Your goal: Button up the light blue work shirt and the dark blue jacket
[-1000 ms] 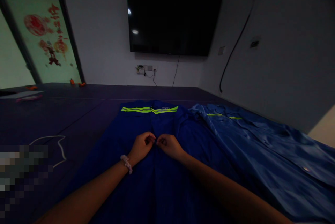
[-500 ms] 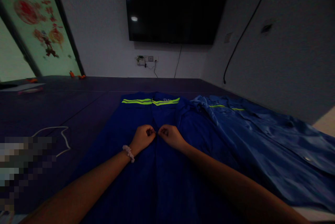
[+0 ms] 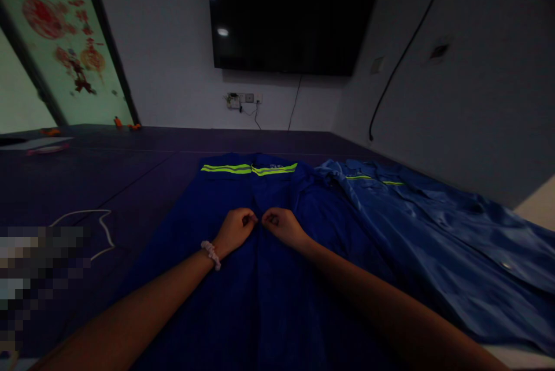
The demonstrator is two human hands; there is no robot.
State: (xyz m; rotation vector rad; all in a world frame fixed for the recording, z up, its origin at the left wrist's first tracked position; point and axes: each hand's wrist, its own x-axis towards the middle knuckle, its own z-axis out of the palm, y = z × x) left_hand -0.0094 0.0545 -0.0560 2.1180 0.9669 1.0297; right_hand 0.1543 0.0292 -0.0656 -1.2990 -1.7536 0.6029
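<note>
A dark blue work jacket [image 3: 195, 226] lies spread out in front of me, front side up, with a yellow-green and grey reflective band across its chest. My left hand [image 3: 236, 227], with a pale scrunchie [image 3: 211, 254] around the wrist, is closed in a pinch at the jacket's front opening. Close by on the other side of that opening, my right hand [image 3: 284, 227] is pinched shut too. Both sets of fingertips are on the front edges of the jacket, a small gap apart. Any button or zip between them is too dark and small to make out.
To the right lies a second, lighter blue work garment [image 3: 416, 232], overlapping the jacket's side. A white cable [image 3: 106, 226] curls on the dark purple surface [image 3: 151, 151] at left, beside a blurred-out patch. A large television [image 3: 295, 13] hangs on the far wall.
Almost nothing differs. Both hands keep their pinch at the same spot on the jacket's front, and the view has shifted very slightly.
</note>
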